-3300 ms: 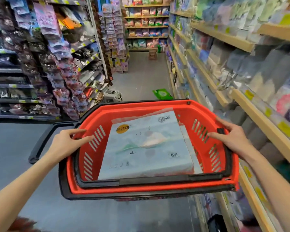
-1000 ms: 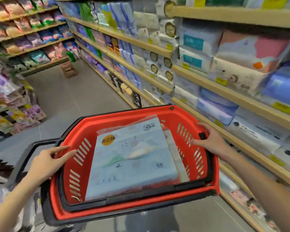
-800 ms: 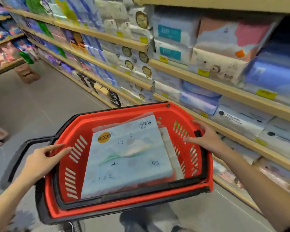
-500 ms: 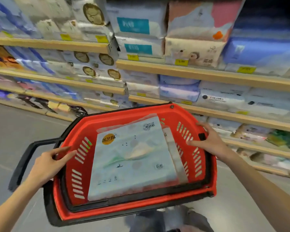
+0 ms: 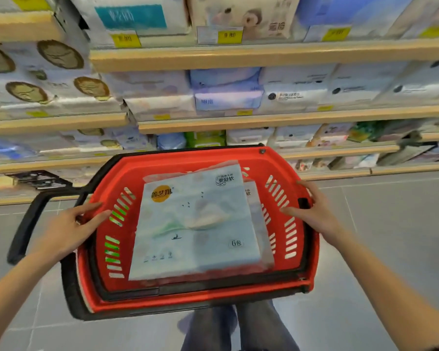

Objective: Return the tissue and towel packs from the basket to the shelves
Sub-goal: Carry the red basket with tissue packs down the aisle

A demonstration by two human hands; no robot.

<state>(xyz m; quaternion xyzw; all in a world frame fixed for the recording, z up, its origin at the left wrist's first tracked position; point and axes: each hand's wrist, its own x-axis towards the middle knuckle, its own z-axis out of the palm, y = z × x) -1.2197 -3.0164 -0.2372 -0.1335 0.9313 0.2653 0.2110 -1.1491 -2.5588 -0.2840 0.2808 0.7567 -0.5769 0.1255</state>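
Left hand [image 5: 69,229] & right hand [image 5: 314,214] are gripping opposite rims of red plastic basket [image 5: 188,297], fingers curled over edges. Pale-blue flat tissue pack [image 5: 195,224] is lying inside, facing wooden shelves [image 5: 264,55].

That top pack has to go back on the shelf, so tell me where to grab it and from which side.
Take the pale blue tissue pack by its long right edge, coming from above with the right hand, which already rests on the red basket rim beside it. The pack lies flat, filling most of the basket, and overhangs a second pack there, probably leaving finger room for a grip underneath.
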